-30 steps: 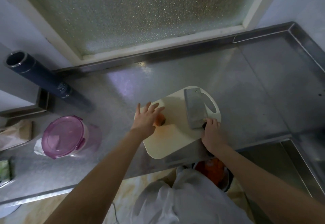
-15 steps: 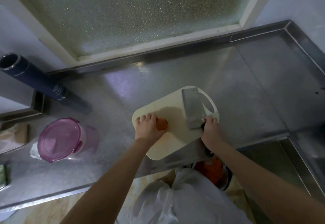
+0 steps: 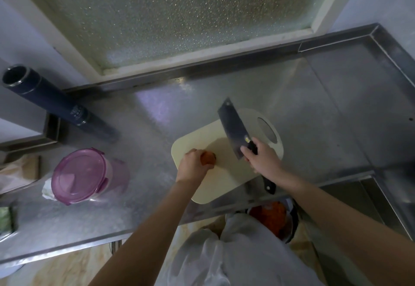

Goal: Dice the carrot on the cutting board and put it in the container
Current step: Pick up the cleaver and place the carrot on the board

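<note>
Carrot [image 3: 208,159], a short orange stub, lies on the left part of the cream plastic cutting board [image 3: 224,182], and only its right end shows past the fingers that cover it. The left hand [image 3: 192,166] is clenched over the carrot, knuckles up, pinning it to the board. The right hand [image 3: 263,162] is wrapped round the black handle of a broad dark steel cleaver [image 3: 233,128]. The blade slants away to the far left over the board's far right part, just beside the oval grip hole, and the handle's butt sticks out on the near side of the wrist. The board sits on a brushed stainless steel counter [image 3: 146,124], close to its near edge. Well to the left on the counter stands a round clear plastic tub [image 3: 78,174] with a purple clip-on lid, which is shut. A tall dark blue cylindrical tube [image 3: 54,104] stands to the far left. Behind the counter is a frosted glass window [image 3: 168,16] in a white frame. Below the counter's near edge, by the person's white garment [image 3: 235,258], is a dark round bowl [image 3: 292,223] holding an orange heap, possibly cut carrot, though it is half hidden.
</note>
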A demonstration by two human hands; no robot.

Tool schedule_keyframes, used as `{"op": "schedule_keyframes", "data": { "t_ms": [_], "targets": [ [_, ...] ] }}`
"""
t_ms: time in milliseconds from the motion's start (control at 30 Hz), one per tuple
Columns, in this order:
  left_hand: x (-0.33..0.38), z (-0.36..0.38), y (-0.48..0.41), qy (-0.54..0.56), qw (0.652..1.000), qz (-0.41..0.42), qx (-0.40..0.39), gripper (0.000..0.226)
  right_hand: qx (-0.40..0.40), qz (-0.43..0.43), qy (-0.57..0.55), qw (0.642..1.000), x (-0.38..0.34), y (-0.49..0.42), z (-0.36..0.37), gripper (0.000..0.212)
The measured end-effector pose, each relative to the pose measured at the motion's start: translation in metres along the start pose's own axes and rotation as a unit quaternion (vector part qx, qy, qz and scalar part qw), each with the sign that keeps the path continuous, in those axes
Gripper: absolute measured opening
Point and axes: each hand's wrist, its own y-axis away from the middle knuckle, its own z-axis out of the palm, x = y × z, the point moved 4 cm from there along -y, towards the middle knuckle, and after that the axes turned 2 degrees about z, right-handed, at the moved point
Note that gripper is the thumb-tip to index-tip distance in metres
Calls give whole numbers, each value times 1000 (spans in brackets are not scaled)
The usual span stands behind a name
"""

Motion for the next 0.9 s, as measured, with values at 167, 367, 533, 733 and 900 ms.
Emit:
{"op": "schedule_keyframes", "data": {
  "t_ms": [167,367,533,733,900],
  "targets": [
    [3,2,-1,-41,999,1,-9,41,14,-104,188,976,-17,25,8,23],
    [2,6,1,-39,999,-15,11,35,-42,-77,235,968,-11,32,31,18],
    [3,8,3,-36,999,-19,29,37,-60,-69,238,967,-13,33,40,23],
    [2,9,4,-27,999,-14,42,35,-67,-56,249,965,-16,35,41,29],
    [0,13,3,-26,999,-7,47,31,-71,-56,302,949,-24,37,47,36]
  ]
}}
